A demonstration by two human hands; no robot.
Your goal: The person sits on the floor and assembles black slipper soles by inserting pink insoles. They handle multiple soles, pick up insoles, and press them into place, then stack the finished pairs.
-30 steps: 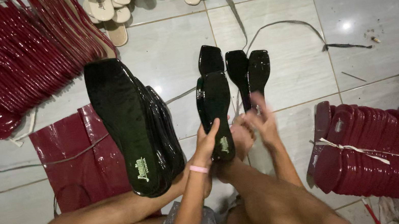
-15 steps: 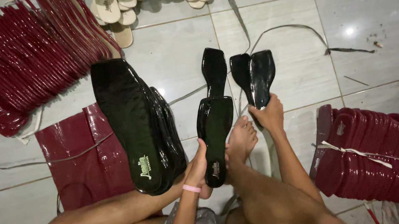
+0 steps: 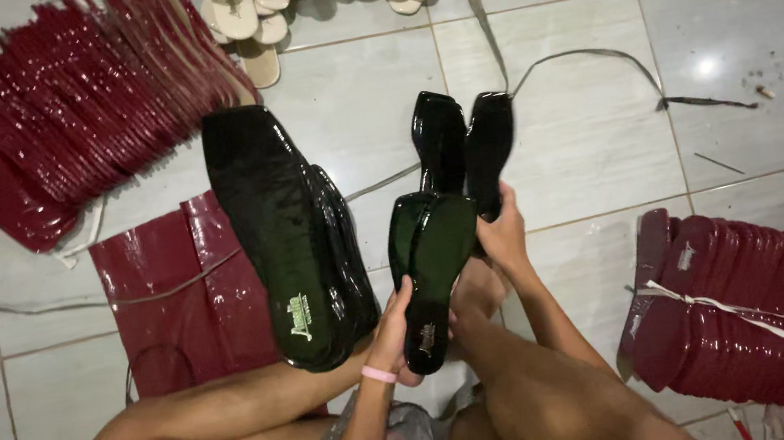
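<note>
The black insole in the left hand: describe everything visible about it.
The black insole is glossy, like patent material, with a broad rounded front narrowing to a slim heel end that carries a small pale mark. It is held tilted above the tiled floor. The left hand grips its heel end; the right hand touches its upper right edge.

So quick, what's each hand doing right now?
Left hand: closed on a glossy black shoe sole.
Right hand: closed on a second glossy black sole.

Pale grey glossy floor tiles (image 3: 591, 123) with thin dark grout lines fill the view. A bright spot of overhead light (image 3: 703, 66) reflects off one tile at upper right.
</note>
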